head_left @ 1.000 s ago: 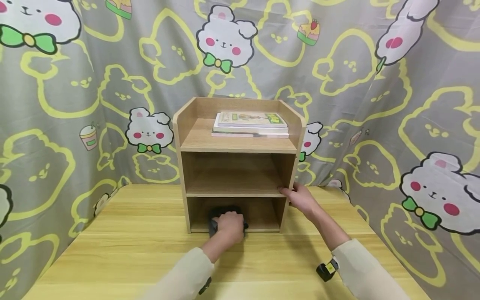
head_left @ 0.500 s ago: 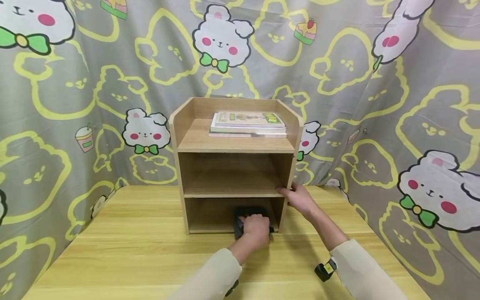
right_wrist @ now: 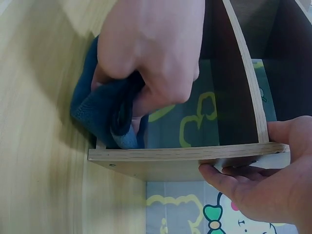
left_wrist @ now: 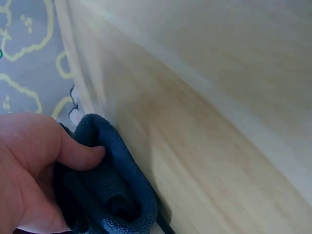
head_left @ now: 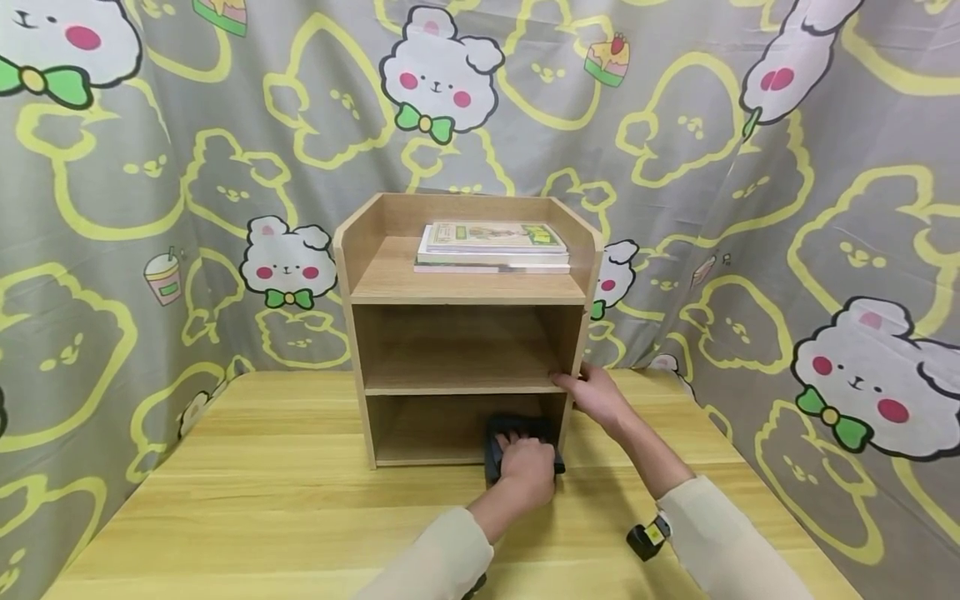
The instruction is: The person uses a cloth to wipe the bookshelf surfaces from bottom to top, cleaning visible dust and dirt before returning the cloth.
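The dark blue fleecy cloth (left_wrist: 131,180), pinched in the curled left hand (head_left: 528,469), has slid rightward along the bottom shelf (head_left: 435,446) to the light wood-grain three-tier rack's (head_left: 465,390) five o'clock corner, so this sweep seems nearly spent; at four o'clock, the right hand (head_left: 596,392) stays clamped on the side panel (right_wrist: 170,154).

Shelf unit (head_left: 457,390) on table (head_left: 285,500), books (head_left: 492,248) on top, cloth (left_wrist: 134,178) at lowest compartment's (head_left: 435,429) right end, curtain (head_left: 315,125) behind
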A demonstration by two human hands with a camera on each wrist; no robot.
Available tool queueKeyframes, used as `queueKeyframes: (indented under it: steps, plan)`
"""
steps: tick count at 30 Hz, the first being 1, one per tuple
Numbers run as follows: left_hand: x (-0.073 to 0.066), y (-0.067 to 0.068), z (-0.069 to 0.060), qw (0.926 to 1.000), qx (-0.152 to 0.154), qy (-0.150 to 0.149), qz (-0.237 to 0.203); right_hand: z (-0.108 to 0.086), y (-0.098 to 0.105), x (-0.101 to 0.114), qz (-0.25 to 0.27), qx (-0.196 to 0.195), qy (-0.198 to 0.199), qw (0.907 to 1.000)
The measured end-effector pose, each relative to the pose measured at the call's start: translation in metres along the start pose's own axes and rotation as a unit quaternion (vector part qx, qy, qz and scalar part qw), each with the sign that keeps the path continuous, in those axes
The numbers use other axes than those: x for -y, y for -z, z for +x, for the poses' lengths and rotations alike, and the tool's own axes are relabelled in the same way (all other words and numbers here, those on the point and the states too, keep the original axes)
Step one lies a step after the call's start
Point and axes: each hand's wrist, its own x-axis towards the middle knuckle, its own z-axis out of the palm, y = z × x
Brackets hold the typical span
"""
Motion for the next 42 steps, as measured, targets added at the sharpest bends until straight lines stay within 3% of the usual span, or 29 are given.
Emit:
queueKeyframes:
  steps: [8,12,17,20,26,35,38,42]
  plan:
    - [0.003,-0.003,-0.009,0.9995,-0.01,-0.029,0.007,0.0,0.0,0.0,-0.005,-0.005,0.003,1.0]
    - [0.009,-0.008,-0.01,0.9983,-0.045,-0.033,-0.015,0.0,0.0,-0.001,-0.003,-0.004,0.002,1.0]
    - [0.015,-0.009,-0.011,0.9919,-0.094,-0.031,-0.08,-0.001,0.001,-0.001,-0.003,-0.008,0.001,1.0]
    - [0.014,-0.008,-0.013,0.9915,-0.09,-0.032,-0.089,-0.002,0.001,-0.002,-0.001,-0.007,0.001,1.0]
    - [0.011,-0.008,-0.017,0.9969,-0.058,-0.036,-0.038,-0.001,-0.001,-0.001,-0.003,-0.006,0.003,1.0]
    - [0.004,-0.016,-0.013,0.9961,-0.079,-0.035,0.02,0.0,-0.001,-0.001,0.0,-0.006,0.008,1.0]
    - [0.004,-0.017,-0.01,0.9962,-0.079,-0.031,0.019,0.0,-0.002,-0.001,0.001,-0.007,0.008,0.9999]
    - [0.008,-0.013,-0.009,0.9967,-0.074,-0.028,-0.02,-0.001,-0.002,-0.001,0.0,-0.008,0.007,0.9999]
